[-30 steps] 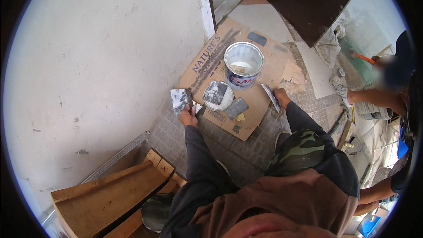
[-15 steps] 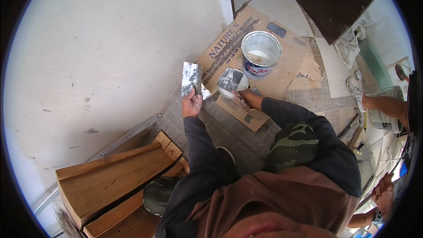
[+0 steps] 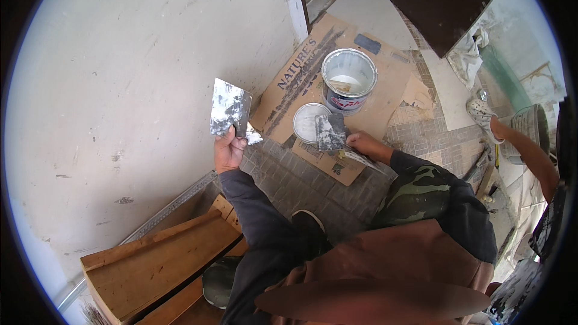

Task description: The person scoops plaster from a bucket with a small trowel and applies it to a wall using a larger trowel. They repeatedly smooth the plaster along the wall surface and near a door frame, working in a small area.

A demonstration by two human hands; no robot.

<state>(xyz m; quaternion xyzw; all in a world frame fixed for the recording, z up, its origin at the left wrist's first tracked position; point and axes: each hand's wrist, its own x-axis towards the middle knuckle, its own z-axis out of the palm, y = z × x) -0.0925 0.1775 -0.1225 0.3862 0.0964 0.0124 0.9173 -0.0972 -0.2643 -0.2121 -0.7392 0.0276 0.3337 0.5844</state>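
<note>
My left hand (image 3: pixel 229 149) grips a flat metal putty blade (image 3: pixel 230 108), smeared white and dark, held up in front of the wall. A second smeared corner (image 3: pixel 254 135) sticks out beside those fingers; its link to the blade is hidden. My right hand (image 3: pixel 365 144) is closed on a dark, square putty knife (image 3: pixel 330 132) streaked with white. Its blade overlaps the right edge of a round lid (image 3: pixel 310 121) coated in white paste. Below that hand shows a thin flat edge (image 3: pixel 364 160), its kind unclear. Behind the lid stands an open can (image 3: pixel 351 103) with white paste inside.
Flattened cardboard (image 3: pixel 385 105) lies under the can, with a dark rectangular pad (image 3: pixel 368 43) on it. The pale wall (image 3: pixel 120 84) rises at left, above a wooden box (image 3: pixel 156 253). Another person's leg (image 3: pixel 527 147) and a bucket (image 3: pixel 533 126) are at right.
My left hand has moved left with the blade, nearer the wall. The right hand has moved right, sliding the putty knife from over the lid's middle to its right edge.
</note>
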